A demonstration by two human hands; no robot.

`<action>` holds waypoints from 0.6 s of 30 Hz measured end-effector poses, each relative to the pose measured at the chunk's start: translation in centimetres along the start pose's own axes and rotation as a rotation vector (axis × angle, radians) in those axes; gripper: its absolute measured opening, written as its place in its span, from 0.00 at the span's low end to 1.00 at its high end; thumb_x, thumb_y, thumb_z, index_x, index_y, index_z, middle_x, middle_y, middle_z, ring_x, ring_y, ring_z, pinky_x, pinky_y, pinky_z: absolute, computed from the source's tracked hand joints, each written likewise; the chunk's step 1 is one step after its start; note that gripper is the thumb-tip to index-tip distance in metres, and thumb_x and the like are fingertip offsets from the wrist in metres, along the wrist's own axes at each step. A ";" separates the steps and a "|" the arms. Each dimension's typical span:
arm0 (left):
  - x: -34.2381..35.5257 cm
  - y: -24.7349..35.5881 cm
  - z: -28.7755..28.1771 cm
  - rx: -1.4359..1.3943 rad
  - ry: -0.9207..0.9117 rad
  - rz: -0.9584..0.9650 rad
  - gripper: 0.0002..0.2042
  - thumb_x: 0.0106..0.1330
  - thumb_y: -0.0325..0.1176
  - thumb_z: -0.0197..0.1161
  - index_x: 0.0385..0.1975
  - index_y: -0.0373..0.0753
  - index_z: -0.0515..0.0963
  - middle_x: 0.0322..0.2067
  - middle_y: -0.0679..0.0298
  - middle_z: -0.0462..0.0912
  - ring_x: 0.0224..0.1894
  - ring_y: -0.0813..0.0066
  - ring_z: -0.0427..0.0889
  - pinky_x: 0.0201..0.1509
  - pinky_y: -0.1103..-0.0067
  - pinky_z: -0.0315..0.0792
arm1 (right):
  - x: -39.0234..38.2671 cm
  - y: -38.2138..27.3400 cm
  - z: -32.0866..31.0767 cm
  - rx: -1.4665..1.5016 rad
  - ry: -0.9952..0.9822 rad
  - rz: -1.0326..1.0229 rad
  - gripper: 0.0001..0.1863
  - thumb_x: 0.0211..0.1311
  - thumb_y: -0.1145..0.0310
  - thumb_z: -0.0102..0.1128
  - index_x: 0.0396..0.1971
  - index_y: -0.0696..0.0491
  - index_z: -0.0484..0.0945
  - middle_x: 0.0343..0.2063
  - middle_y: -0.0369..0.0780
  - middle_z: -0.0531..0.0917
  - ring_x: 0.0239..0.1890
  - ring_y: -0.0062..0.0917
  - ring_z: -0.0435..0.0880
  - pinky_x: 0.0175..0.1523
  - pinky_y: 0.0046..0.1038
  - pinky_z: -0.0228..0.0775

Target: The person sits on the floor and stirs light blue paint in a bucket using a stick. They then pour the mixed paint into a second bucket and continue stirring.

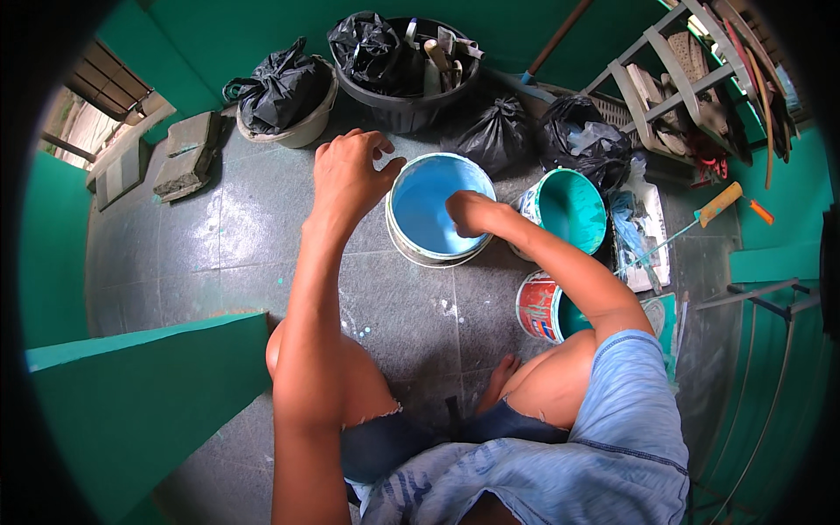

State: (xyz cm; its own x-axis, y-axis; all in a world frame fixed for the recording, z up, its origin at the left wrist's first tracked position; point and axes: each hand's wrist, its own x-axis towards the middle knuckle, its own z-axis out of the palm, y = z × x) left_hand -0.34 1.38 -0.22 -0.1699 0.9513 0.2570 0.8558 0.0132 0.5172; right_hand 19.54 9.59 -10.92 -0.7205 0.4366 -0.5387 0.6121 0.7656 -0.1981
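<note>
A white bucket [400,243] with light blue liquid in it stands on the floor in front of my knees. My right hand [472,214] reaches over its right rim and hangs inside the mouth. The fingers there are curled together, and whatever they may hold is hidden. Just left of the rim, my left hand [354,171] is raised with bent fingers, a gap between thumb and forefinger, and nothing in it. Right of the bucket stands a tub with green paint inside [573,210]. Closer to my right knee, a red and white paint bucket [536,306] is partly covered by my right arm.
Black rubbish bags [494,136] and a black tub [402,109] of waste line the far wall. A paint roller [720,204] lies at the right, below a metal rack [661,79]. Stone slabs [186,153] rest at far left. A green ledge [149,337] juts in nearby.
</note>
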 end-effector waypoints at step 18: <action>-0.2 0.1 -0.1 0.019 -0.046 -0.012 0.13 0.47 0.38 0.70 0.30 0.40 0.82 0.28 0.61 0.82 0.33 0.65 0.81 0.44 0.71 0.66 | 0.4 0.7 0.3 0.234 0.280 -0.211 0.05 0.49 0.73 0.59 0.23 0.59 0.80 0.21 0.50 0.78 0.26 0.43 0.78 0.34 0.39 0.69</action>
State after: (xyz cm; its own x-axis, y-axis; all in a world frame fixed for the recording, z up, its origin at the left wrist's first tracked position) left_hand -0.26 1.16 -0.17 -0.1581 0.9642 0.2129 0.8632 0.0303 0.5040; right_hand 19.77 10.17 -11.56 -0.8790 0.4178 -0.2299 0.4759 0.7382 -0.4781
